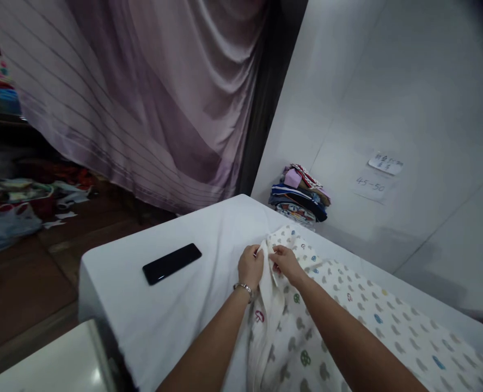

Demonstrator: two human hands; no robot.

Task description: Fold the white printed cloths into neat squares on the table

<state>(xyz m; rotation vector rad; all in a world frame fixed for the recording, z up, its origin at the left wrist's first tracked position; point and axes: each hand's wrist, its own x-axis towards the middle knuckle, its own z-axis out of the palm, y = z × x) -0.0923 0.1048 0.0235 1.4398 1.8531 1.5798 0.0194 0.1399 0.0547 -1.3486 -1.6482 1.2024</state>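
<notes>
A white cloth with small grey, blue, green and red prints (364, 321) lies along the white-covered table (135, 310). My left hand (250, 265), with a bracelet on its wrist, is closed in a pinch on a raised fold of this cloth near its far end. My right hand (286, 262) pinches the same fold right beside it, so the fingertips nearly touch. The fold hangs down between my forearms.
A black phone (171, 263) lies flat on the table to the left of my hands. A stack of folded clothes (300, 195) sits at the table's far corner against the white wall. A striped purple curtain (143, 103) hangs behind. Cluttered floor lies left.
</notes>
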